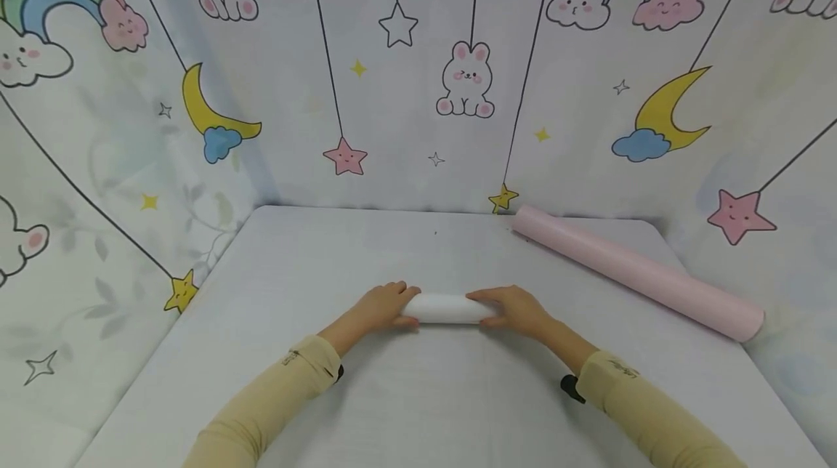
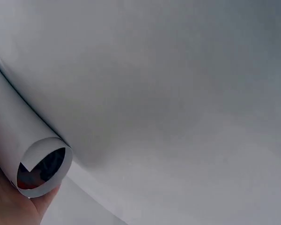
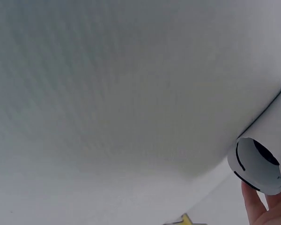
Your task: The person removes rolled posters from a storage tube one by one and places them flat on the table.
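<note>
A short white paper roll (image 1: 447, 308) lies crosswise on the table between the two hands in the head view. The left hand (image 1: 387, 307) grips its left end, thumb on the near side and fingers over the far side. At the right end the right hand (image 1: 518, 310) holds it in the same way. In the left wrist view the roll (image 2: 23, 126) shows a hollow end with dark and red colours inside, the left hand (image 2: 11, 201) round it. The right wrist view shows the other open end of the roll (image 3: 260, 173), with black lines, and fingers of the right hand (image 3: 271, 208) against it.
A long pink roll (image 1: 637, 272) lies diagonally at the right side of the white table (image 1: 314, 250). Behind and beside the table hangs a pale cloth (image 1: 405, 105) printed with rabbits, stars, moons and rainbows.
</note>
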Tool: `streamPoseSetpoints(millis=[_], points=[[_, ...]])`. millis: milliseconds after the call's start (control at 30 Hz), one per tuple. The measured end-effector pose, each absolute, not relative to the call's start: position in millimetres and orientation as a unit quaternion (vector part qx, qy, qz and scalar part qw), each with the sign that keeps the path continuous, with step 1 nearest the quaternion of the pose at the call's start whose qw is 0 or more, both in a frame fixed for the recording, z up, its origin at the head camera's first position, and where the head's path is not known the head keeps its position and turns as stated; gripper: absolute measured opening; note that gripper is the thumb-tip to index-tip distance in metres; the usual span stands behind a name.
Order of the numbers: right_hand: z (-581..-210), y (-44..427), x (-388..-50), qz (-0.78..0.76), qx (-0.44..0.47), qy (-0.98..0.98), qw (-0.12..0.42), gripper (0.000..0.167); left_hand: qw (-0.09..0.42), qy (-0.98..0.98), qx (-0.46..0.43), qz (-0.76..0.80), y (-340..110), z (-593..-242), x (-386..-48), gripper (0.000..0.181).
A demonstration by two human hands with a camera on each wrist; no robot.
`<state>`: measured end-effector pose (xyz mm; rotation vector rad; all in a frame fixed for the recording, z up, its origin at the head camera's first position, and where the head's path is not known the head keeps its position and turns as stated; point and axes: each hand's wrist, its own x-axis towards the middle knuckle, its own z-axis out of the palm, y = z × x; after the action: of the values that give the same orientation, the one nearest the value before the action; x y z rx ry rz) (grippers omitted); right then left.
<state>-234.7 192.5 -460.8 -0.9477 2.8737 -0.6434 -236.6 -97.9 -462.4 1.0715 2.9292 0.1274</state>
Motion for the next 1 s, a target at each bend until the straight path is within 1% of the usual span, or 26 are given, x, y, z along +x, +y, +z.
streamPoseSetpoints(millis=[267,433,567,700,900,1000], points=[[-461.3,194.3,-234.4,-0.216,-0.326,0.92,0.023,0.053,0.009,0.942,0.336,0.027,-95.8,-467.1,-231.8,0.064],[-460.2,194.0,-234.7,-0.205,-0.33,0.921,0.024,0.052,0.022,0.945,0.326,0.018,-93.0,-466.8,-228.0,0.063],[-457.4,194.1,-235.7,-0.178,-0.344,0.922,0.004,0.052,0.043,0.946,0.322,0.026,-90.3,-463.3,-224.4,0.06],[-454.6,194.7,-237.7,-0.149,-0.347,0.926,-0.015,0.05,0.06,0.944,0.324,0.035,-86.7,-459.7,-221.4,0.061],[-453.4,194.3,-242.7,-0.131,-0.335,0.933,-0.022,0.048,0.06,0.943,0.327,0.025,-80.2,-451.5,-216.5,0.061],[-454.6,193.5,-246.1,-0.117,-0.333,0.935,-0.034,0.049,0.061,0.943,0.327,0.015,-74.6,-448.4,-214.5,0.062]])
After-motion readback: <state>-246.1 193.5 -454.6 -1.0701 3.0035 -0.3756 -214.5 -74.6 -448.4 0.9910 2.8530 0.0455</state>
